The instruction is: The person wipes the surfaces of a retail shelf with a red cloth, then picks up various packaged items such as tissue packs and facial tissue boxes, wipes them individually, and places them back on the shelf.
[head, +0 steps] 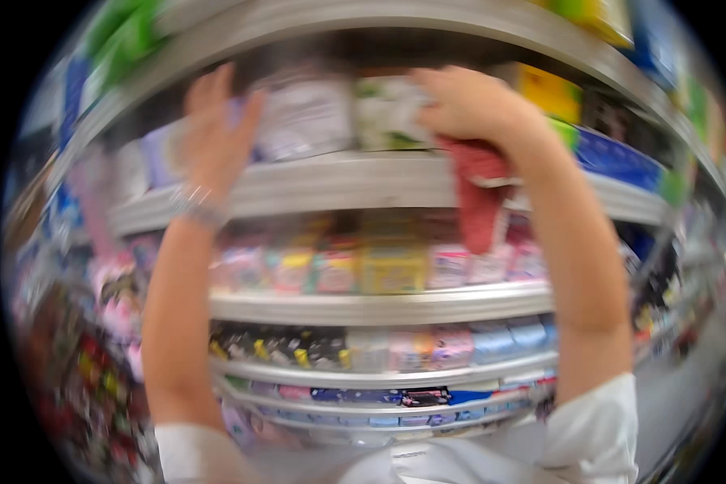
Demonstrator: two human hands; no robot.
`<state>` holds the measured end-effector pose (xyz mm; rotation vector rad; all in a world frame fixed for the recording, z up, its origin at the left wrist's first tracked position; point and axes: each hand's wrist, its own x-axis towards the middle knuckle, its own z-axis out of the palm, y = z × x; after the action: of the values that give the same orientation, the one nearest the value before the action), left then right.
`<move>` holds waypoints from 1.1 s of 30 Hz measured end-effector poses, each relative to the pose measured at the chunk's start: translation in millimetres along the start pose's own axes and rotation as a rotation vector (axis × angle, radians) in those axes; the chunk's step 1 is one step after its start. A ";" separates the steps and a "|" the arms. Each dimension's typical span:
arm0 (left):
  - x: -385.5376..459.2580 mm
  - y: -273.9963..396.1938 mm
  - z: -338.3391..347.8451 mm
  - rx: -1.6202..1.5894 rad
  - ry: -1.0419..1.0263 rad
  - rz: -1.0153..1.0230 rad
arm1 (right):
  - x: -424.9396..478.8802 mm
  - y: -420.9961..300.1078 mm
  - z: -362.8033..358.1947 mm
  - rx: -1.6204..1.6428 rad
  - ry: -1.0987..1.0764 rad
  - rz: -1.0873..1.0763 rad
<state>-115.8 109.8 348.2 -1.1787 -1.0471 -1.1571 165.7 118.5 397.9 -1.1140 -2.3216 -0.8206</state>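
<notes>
My left hand [215, 130] is raised to an upper shelf, blurred, its fingers spread. It is in front of a lavender package [160, 154] and beside a large pale, shiny package [305, 115]; whether it touches either I cannot tell. A clear bracelet [196, 202] circles that wrist. In my right hand [472, 106] a red cloth [481, 187] with a pale edge is gripped, hanging down over the shelf's front. The fingertips of this hand are at a white and green package [393, 115], perhaps touching it.
The pale shelf edge [351, 184] runs below both hands, and another shelf edge [363, 15] curves above. To the right are a yellow box [550, 94] and a blue package [617, 157]. Lower shelves carry rows of small packages [393, 266]. A floor strip [671, 399] shows at right.
</notes>
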 end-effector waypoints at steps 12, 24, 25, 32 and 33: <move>-128.5 153.3 -111.4 -1.343 -0.236 -0.544 | -97.1 -140.8 73.6 1.101 0.986 -0.413; -149.7 146.6 -131.4 -1.986 -0.555 -0.915 | -87.3 -102.9 89.5 0.612 1.089 -0.512; -141.7 147.5 -119.8 -1.808 -0.600 -0.878 | -82.5 -86.0 96.1 0.497 1.154 -0.413; -64.9 5.6 -135.3 -0.799 0.037 -0.657 | -64.4 -23.3 57.2 0.258 0.998 -0.217; -47.0 -28.1 -130.5 -0.676 0.155 -0.619 | -58.5 -24.3 57.4 0.291 0.980 -0.208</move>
<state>-148.7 -15.6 291.4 -1.2692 -0.9504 -2.1741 172.9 113.0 313.0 -0.2233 -1.6314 -0.8100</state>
